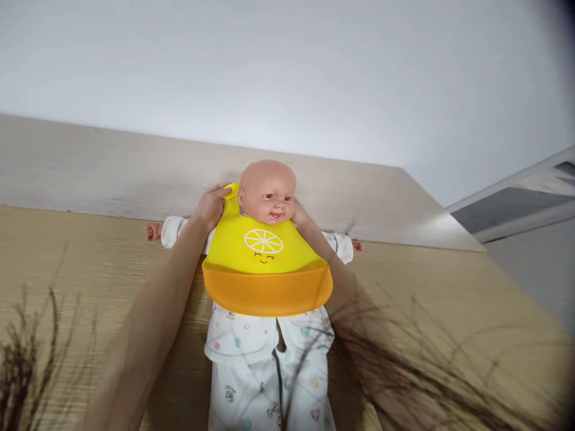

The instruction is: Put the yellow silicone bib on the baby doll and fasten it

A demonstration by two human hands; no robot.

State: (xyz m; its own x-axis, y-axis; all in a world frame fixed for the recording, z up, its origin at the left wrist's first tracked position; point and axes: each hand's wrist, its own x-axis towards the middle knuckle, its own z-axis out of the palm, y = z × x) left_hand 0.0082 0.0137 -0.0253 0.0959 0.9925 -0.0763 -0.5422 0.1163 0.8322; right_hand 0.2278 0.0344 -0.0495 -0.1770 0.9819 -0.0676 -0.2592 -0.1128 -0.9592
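A baby doll (268,190) in white patterned clothes lies on its back on a wooden surface (81,269), arms spread. A yellow bib (263,251) with an orange pocket and a lemon print covers its chest. My left hand (210,206) grips the bib's neck strap beside the doll's head, fingers curled around it. My right hand (300,214) reaches behind the other side of the doll's neck; its fingers are mostly hidden by the head and bib.
A lighter wooden board (112,173) rises behind the doll against a white wall (287,72). Dark blurred strands hang close to the camera at the lower left (27,353) and lower right. The surface's right edge drops toward a grey floor (534,269).
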